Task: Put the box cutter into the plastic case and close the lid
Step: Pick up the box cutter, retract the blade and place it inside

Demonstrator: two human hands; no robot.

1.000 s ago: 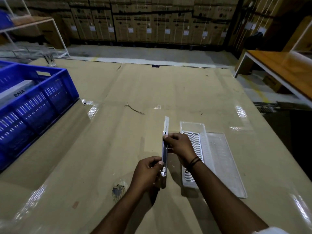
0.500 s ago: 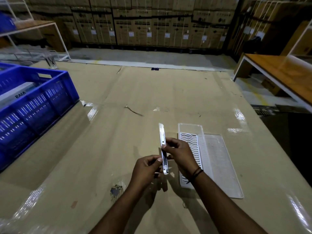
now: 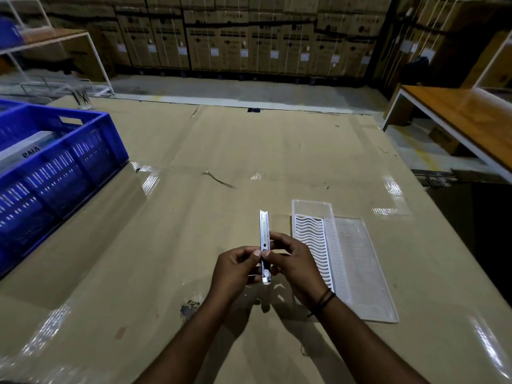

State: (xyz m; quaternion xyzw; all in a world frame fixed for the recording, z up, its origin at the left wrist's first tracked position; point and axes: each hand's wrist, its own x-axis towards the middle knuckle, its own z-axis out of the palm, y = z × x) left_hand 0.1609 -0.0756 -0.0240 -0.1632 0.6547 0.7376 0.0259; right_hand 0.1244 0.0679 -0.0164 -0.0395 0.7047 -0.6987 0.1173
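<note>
Both hands are holding the box cutter (image 3: 264,245) above the surface (image 3: 194,245), just to the left of the plastic case (image 3: 313,209). The left hand (image 3: 232,270) is pinching the cutter's middle from the left with thumb and forefinger; the right hand (image 3: 293,261) is gripping the same section from the right. The cutter is standing nearly upright, long axis pointing away from the person, lower end showing below the fingers.

The case is lying open on the surface. Its ribbed tray is sitting on the left and the lid (image 3: 363,270) is lying flat to the right, joined along the long edge.

Hazards at this stage, as judged from the current layout:

- Blade exposure. Whether the blade is retracted cannot be determined. If it is protruding, the fingertips near the slider are risking a cut, and the tray ribs are risking a score.
- Drop. The grip is a fingertip pinch on a narrow, smooth body. Releasing one hand early is likely to let the cutter pivot and fall to the surface.
- Misalignment. If the cutter is lowered at an angle to the narrow tray, an end may ride up on the wall and prevent the lid from seating.
- Case shift. Nothing is bracing the case; a sideways push may slide it on the glossy surface.
</note>
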